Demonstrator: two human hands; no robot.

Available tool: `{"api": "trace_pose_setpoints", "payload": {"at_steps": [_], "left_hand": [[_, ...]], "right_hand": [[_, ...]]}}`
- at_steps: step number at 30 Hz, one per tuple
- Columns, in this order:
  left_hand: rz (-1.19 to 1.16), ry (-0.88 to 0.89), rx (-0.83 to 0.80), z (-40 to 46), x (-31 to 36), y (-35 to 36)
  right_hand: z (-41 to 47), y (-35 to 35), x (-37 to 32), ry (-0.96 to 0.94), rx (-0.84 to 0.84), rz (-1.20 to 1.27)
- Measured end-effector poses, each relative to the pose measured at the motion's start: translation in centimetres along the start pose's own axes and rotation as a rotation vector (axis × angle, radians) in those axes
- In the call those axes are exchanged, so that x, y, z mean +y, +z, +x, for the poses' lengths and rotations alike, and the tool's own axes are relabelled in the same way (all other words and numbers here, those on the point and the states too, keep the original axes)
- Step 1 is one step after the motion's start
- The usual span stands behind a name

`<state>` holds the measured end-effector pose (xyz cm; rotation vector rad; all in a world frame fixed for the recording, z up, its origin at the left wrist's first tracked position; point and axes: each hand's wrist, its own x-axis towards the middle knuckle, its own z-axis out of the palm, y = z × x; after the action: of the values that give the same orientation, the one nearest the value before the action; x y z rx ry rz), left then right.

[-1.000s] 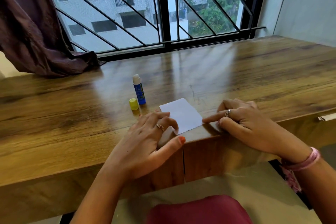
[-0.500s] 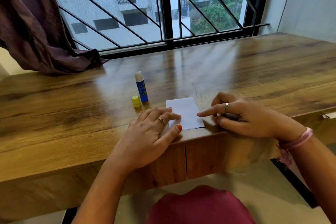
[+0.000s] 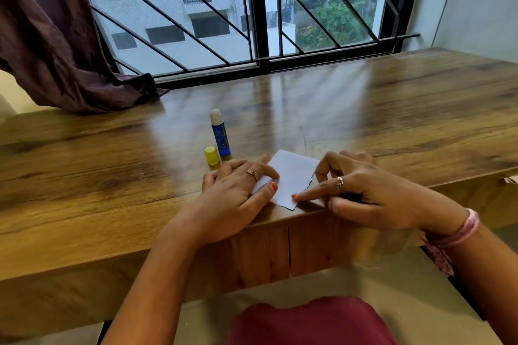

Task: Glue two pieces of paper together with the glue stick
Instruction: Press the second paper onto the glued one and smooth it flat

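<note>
A small white paper (image 3: 291,176) lies near the front edge of the wooden table (image 3: 392,120). My left hand (image 3: 235,199) lies flat on the paper's left side, fingers and thumb pressing it down. My right hand (image 3: 364,193) presses its straight index finger on the paper's lower right corner, while its other fingers are curled. The blue glue stick (image 3: 220,134) stands upright and uncapped just behind my left hand. Its yellow cap (image 3: 212,155) stands beside it. Whether the paper is one sheet or two stacked sheets cannot be told.
A dark curtain (image 3: 56,36) drapes onto the table's far left. A barred window (image 3: 252,8) runs along the back edge. A drawer front (image 3: 316,244) sits under the table's front edge, and a pale wall (image 3: 476,3) closes the right side.
My right index finger has slid from the paper's right edge down to its lower right corner. My left hand stays pressed on the left side. The camera has shifted slightly.
</note>
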<state>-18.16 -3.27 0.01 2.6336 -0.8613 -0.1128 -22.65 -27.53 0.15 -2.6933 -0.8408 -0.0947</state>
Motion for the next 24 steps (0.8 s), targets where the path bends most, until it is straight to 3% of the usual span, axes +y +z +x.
{"api": "trace_pose_setpoints", "payload": {"at_steps": [4, 5, 10, 19, 24], "left_hand": [[0.000, 0.197, 0.382, -1.5, 0.1, 0.9], [-0.022, 0.259, 0.410, -2.0, 0.3, 1.1], [0.134, 0.317, 0.356, -3.3, 0.9, 1.8], [0.152, 0.324, 0.332, -3.4, 1.0, 1.7], [0.144, 0.329, 0.331, -3.4, 1.0, 1.5]], "right_hand": [[-0.2, 0.4, -0.3, 0.028, 0.025, -0.001], [-0.3, 0.5, -0.4, 0.034, 0.035, 0.008], [-0.5, 0.8, -0.9, 0.047, 0.060, 0.070], [-0.3, 0.5, -0.9, 0.101, 0.105, 0.272], [-0.4, 0.8, -1.2, 0.075, 0.091, 0.138]]}}
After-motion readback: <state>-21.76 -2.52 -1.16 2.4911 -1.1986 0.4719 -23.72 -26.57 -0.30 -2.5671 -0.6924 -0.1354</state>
